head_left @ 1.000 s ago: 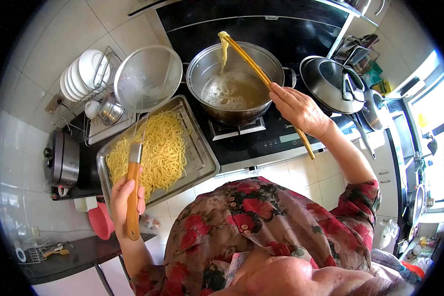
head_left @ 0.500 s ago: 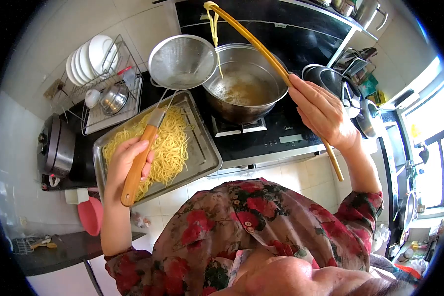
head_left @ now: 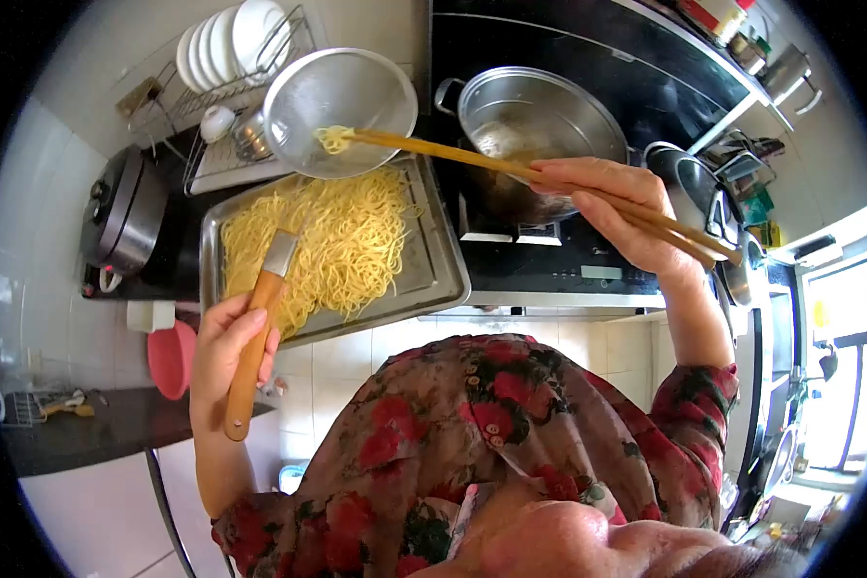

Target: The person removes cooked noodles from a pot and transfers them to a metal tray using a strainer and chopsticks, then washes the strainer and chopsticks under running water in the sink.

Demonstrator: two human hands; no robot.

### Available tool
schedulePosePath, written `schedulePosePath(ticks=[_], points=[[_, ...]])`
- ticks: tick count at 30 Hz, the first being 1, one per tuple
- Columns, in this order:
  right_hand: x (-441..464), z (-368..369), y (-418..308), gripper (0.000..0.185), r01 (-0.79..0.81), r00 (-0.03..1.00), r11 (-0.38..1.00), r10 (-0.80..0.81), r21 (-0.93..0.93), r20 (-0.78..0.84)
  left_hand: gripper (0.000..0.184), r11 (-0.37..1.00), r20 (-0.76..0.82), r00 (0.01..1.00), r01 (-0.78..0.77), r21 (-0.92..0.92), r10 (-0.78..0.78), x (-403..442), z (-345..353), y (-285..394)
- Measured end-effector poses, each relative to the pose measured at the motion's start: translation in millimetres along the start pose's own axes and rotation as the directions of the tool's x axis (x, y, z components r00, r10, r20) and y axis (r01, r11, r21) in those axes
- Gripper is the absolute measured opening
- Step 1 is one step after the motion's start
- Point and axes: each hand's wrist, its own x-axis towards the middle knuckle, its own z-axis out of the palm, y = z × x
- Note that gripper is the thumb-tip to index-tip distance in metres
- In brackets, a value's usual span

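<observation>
My left hand (head_left: 233, 352) is wrapped round the wooden handle of a mesh strainer (head_left: 303, 106), whose bowl hangs above the back edge of a metal tray (head_left: 433, 279). Yellow noodles (head_left: 347, 246) lie heaped on that tray. My right hand (head_left: 617, 207) grips long wooden chopsticks (head_left: 443, 151) that reach left over the strainer. At their tips a small bunch of noodles (head_left: 333, 139) rests in or just above the mesh. A steel pot (head_left: 588, 120) with cloudy liquid stands on the stove behind my right hand.
A rack of white plates (head_left: 260, 37) stands at the back left, a dark rice cooker (head_left: 125, 212) in front of it. Right of the pot is a lidded pan (head_left: 679, 173). A pink basin (head_left: 171, 358) sits left of my left hand. Overhead, a shelf holds a steel jug (head_left: 788, 77).
The chopsticks have swung from above the pot to the strainer, carrying the noodles left and down. The strainer has moved away from the pot's rim. The camera view has shifted.
</observation>
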Motion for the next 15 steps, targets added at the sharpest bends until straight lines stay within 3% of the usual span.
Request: schedulePosePath(ticks=[2,3,4,5,6,7,9,12,13,15], points=[[3,3,1,0.027,-0.079,0.997,0.992,0.077,0.097,0.025,0.031,0.98,-0.173,0.984,0.002,0.2,0.034,-9,-11,-16],[5,3,-1,0.026,-0.075,0.997,0.988,0.074,0.134,0.01,0.031,0.981,-0.186,0.982,0.006,0.194,0.031,-10,-16,-28],[4,0,1,0.026,-0.107,0.994,0.981,0.108,0.163,0.005,0.031,0.84,-0.233,0.94,-0.09,0.535,0.25,-12,-20,-41],[2,-4,4,0.026,-0.141,0.99,0.971,0.144,0.191,-0.001,0.032,0.574,-0.192,0.869,-0.123,0.809,0.457,-14,-23,-47],[3,-7,0,0.025,-0.119,0.992,0.982,0.124,0.148,-0.026,0.036,0.472,-0.246,0.87,0.017,0.881,0.427,-15,-25,-48],[1,-13,-3,0.025,-0.156,0.986,0.984,0.16,0.086,-0.039,0.036,0.474,-0.252,0.87,0.024,0.88,0.424,-15,-27,-53],[-7,-33,-14,0.025,-0.165,0.976,0.986,0.164,0.007,-0.14,0.04,0.275,-0.197,0.796,0.04,0.961,0.573,-10,-31,-67],[-28,-73,-17,0.025,-0.126,0.955,0.956,0.045,-0.264,-0.292,0.041,0.31,-0.215,0.759,0.019,0.951,0.614,-6,-30,-74],[-35,-82,-16,0.024,-0.178,0.946,0.947,0.089,-0.269,-0.312,0.041,0.304,-0.194,0.765,-0.003,0.953,0.614,-3,-31,-76],[-48,-95,-3,0.023,-0.32,0.93,0.913,0.251,-0.255,-0.267,0.042,0.132,-0.151,0.678,0.081,0.988,0.719,2,-35,-78]])
